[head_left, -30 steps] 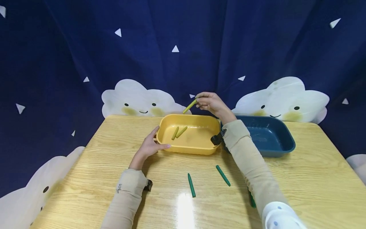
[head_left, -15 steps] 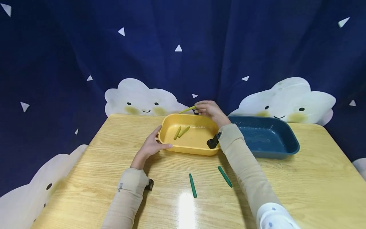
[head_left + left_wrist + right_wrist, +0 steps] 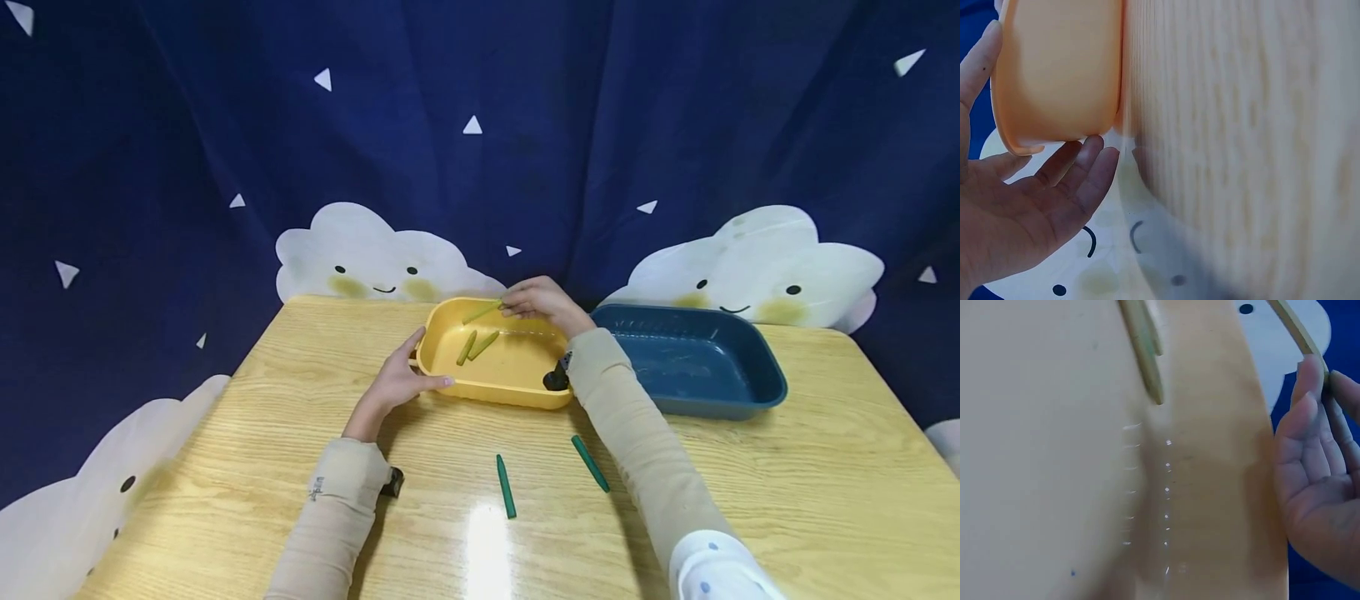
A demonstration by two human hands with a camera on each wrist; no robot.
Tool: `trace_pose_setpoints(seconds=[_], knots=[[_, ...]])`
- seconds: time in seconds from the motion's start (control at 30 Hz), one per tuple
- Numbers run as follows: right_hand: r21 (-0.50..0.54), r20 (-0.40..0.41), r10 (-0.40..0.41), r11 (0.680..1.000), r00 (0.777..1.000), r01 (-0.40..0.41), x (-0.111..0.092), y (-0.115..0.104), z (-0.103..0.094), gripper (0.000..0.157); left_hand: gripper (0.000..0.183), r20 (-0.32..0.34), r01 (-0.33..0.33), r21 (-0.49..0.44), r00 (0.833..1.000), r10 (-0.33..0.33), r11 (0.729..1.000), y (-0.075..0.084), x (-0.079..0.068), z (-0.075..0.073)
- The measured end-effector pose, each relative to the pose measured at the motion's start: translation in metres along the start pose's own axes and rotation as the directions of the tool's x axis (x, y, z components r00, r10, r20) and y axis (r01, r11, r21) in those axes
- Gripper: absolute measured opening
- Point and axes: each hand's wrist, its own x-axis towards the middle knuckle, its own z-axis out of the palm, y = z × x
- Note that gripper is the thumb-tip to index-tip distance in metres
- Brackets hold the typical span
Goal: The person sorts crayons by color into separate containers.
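Observation:
My right hand (image 3: 546,302) pinches one end of a yellow crayon (image 3: 482,312) between thumb and fingertips, over the back rim of a yellow basin (image 3: 495,392). The right wrist view shows this crayon (image 3: 1294,328) slanting up out of the fingertips. Two more yellow crayons (image 3: 474,347) lie on the basin's floor, toward its left end. My left hand (image 3: 397,379) holds the basin's left end, thumb along the front rim. In the left wrist view, its fingertips (image 3: 1092,142) touch the basin's end wall.
A dark blue basin (image 3: 720,407) stands to the right of the yellow one, partly behind the right forearm. Two green crayons (image 3: 506,486) (image 3: 590,462) lie on the wooden table (image 3: 247,467) in front. A dark blue curtain (image 3: 420,108) with clouds hangs behind the table.
My right hand has come down with the yellow crayon, from above the back rim to rim level, and the crayon has tilted flatter. The left hand keeps its place on the basin.

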Motion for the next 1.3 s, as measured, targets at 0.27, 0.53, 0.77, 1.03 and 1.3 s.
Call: trace_pose_setpoints(seconds=[0.27,0.53,0.77,1.03,1.3], knots=[[-0.208,-0.003,0.037,0.977,0.999,-0.037,0.004,0.005,0.005,0.024,0.095,0.019,-0.003,-0.019,1.0,0.003,1.0,0.028,-0.017,-0.001],[-0.309,0.001,0.012,0.951,1.0,-0.011,0.001,0.007,0.011,0.022,0.095,0.013,-0.003,-0.016,1.0,0.003,1.0,0.026,-0.017,-0.002],[-0.348,0.011,0.018,0.937,1.0,-0.013,-0.001,0.008,0.01,0.026,0.101,-0.004,-0.009,-0.01,1.0,0.009,1.0,0.0,-0.001,0.0],[-0.389,0.024,0.016,0.921,1.0,-0.006,-0.005,0.001,0.007,0.031,0.101,-0.012,-0.015,0.0,1.0,0.015,1.0,0.0,0.0,0.002],[-0.36,0.031,0.022,0.933,0.999,-0.009,-0.011,-0.015,0.005,0.033,0.101,-0.015,-0.005,0.003,1.0,0.005,1.0,0.001,-0.002,0.001]])
